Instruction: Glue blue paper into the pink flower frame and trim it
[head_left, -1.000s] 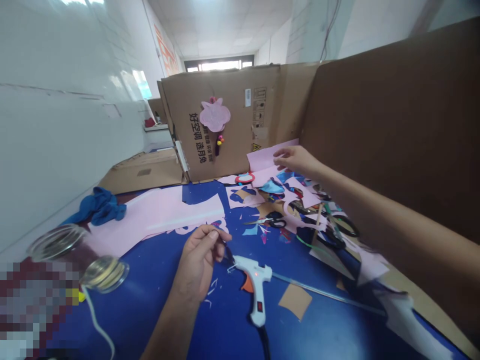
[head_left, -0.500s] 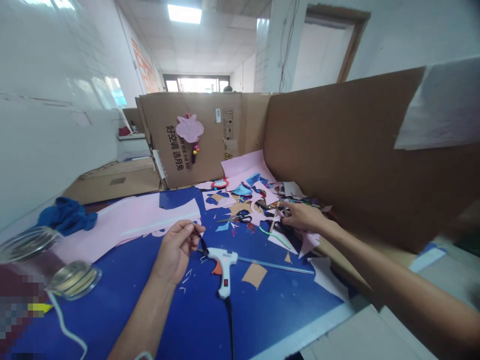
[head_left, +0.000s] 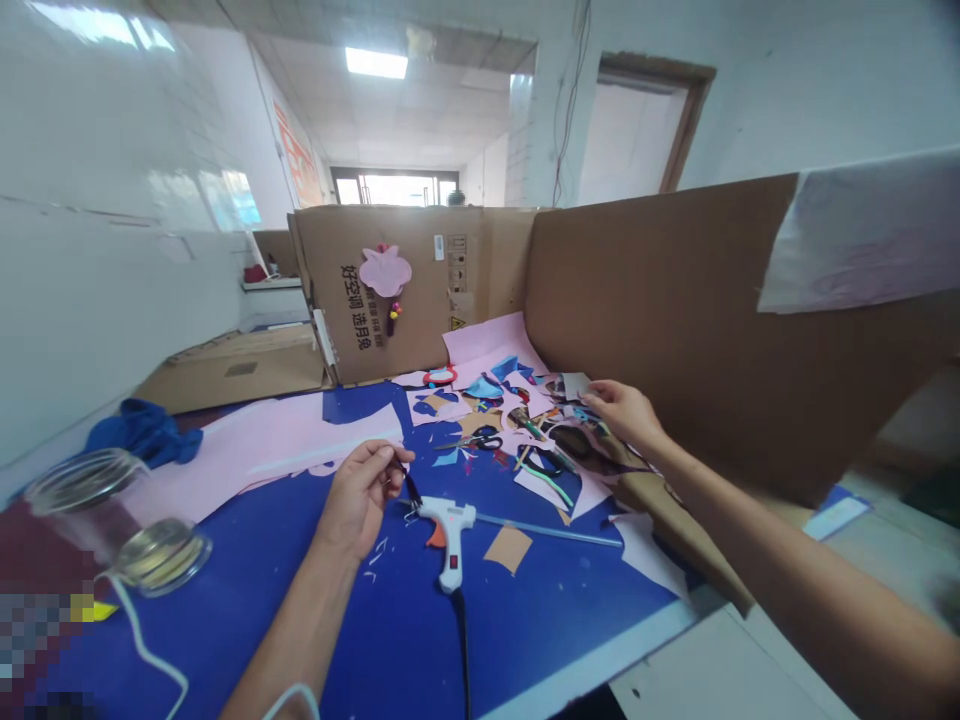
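My left hand [head_left: 358,491] rests on the blue table [head_left: 300,600], its fingers pinched on a small dark piece [head_left: 409,487] held just in front of the nozzle of a white glue gun [head_left: 450,530]. The gun lies on the table with its black cord running toward me. My right hand [head_left: 624,410] reaches out over the heap of coloured paper scraps [head_left: 525,420] by the cardboard wall, fingers curled on the scraps; what they grip I cannot make out. Black-handled scissors [head_left: 480,441] lie between the hands.
Cardboard walls [head_left: 675,330] close the back and right. Pink paper sheets [head_left: 277,440] lie at the left, with a blue cloth [head_left: 142,435] and a clear glass jar [head_left: 112,520]. A clear glue stick [head_left: 547,530] and a brown paper square [head_left: 508,548] lie beside the gun.
My right hand pulled back from the far pink sheet toward me, then shifted slightly farther over the scrap heap. The head turned right. My left hand kept its pinch by the glue gun.
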